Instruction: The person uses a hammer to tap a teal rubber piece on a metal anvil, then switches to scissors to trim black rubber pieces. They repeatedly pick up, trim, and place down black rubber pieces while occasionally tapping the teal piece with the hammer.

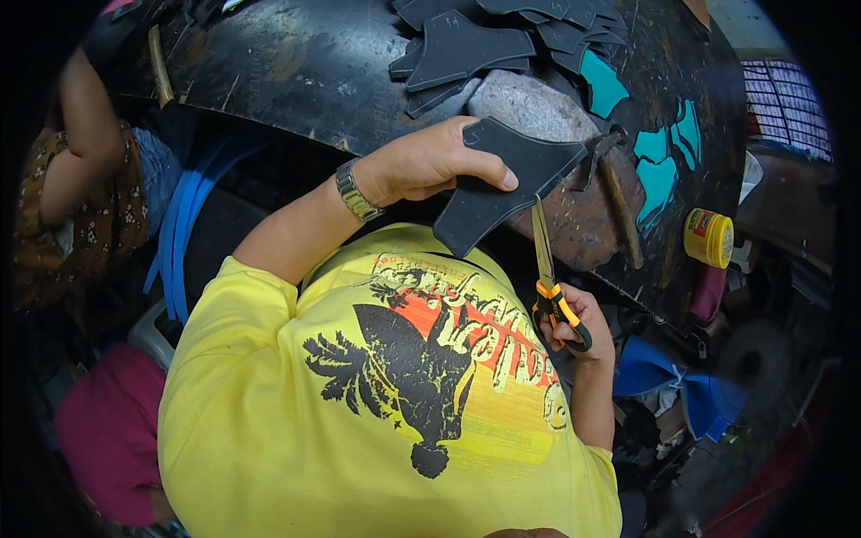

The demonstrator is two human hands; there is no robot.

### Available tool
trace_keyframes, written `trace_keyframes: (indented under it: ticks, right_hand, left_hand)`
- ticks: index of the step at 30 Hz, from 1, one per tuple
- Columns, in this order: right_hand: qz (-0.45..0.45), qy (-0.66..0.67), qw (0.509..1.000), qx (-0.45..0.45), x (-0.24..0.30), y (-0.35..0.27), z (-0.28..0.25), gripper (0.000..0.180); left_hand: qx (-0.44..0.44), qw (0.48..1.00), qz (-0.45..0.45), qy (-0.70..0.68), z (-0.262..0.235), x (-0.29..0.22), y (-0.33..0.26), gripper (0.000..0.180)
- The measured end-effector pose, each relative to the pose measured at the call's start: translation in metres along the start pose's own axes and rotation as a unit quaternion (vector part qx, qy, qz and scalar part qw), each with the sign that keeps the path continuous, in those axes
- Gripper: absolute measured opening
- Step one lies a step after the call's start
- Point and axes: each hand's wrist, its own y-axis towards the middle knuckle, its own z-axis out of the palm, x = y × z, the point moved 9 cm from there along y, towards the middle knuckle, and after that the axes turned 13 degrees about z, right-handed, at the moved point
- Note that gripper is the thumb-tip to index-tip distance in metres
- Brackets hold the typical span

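My left hand (429,163), with a metal watch on its wrist, grips a dark flat cut-out piece (502,184) held up over my yellow shirt. My right hand (581,325) holds orange-handled scissors (547,269) from below; their blades point up and meet the lower edge of the piece. Just behind the piece lies a rounded grey stone (547,117) on the black worktable (296,72).
A pile of similar dark cut-outs (484,40) and teal pieces (659,166) lie on the table. A hammer (619,202) rests on the stone, a yellow tin (708,238) stands at the right. Another person's arm (81,134) is at the left; blue scraps (682,377) lie low right.
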Motion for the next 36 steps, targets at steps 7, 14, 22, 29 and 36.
trace_keyframes:
  ticks: [7, 14, 22, 29, 36]
  right_hand:
    - [-0.037, 0.015, 0.999, 0.005, 0.002, 0.001, 0.000, 0.059]
    - [-0.044, 0.006, 0.999, -0.018, 0.014, -0.007, 0.007, 0.036]
    - [-0.044, -0.067, 0.986, -0.145, 0.027, -0.018, 0.012, 0.031]
    - [-0.183, -0.070, 0.937, -0.288, 0.062, -0.051, -0.023, 0.029]
    - [-0.266, -0.054, 0.856, -0.439, 0.085, -0.085, -0.110, 0.024]
  left_hand:
    - [-0.003, 1.000, -0.018, -0.024, -0.001, 0.004, 0.000, 0.041]
    - [-0.023, 1.000, -0.007, 0.010, -0.009, 0.002, 0.001, 0.044]
    - [-0.032, 0.990, 0.031, 0.131, -0.018, -0.013, 0.001, 0.036]
    - [-0.082, 0.831, 0.100, 0.541, -0.044, -0.086, 0.013, 0.035]
    - [-0.099, 0.550, 0.408, 0.722, 0.021, -0.115, 0.017, 0.051]
